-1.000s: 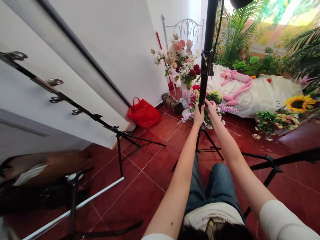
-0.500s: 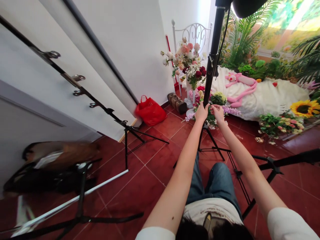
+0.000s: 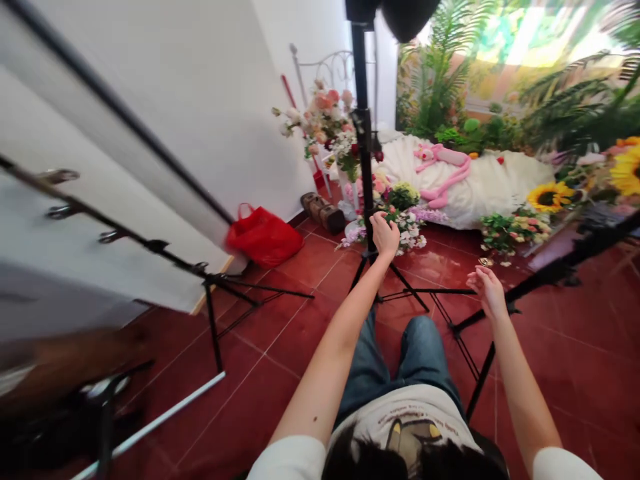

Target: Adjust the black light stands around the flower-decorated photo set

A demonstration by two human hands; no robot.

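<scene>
My left hand is right beside the upright black pole of a light stand. Its fingers look loosely bent and apart, with the near edge overlapping the pole; whether they touch it I cannot tell. Farther right, my right hand is in the air with slightly curled, parted fingers and nothing seen in it. It is near the slanting black pole of another stand. A dark lamp head shows at the top edge.
Tripod legs spread over the red tiles. Left are a backdrop stand with clamps, a red bag and a white rod. Ahead are flowers, a brown cylindrical item, and a pink plush toy on white cloth.
Both hands were together at the stand's pole. My right hand has moved away to the right and down; my left hand's hold has loosened. The view has turned rightward.
</scene>
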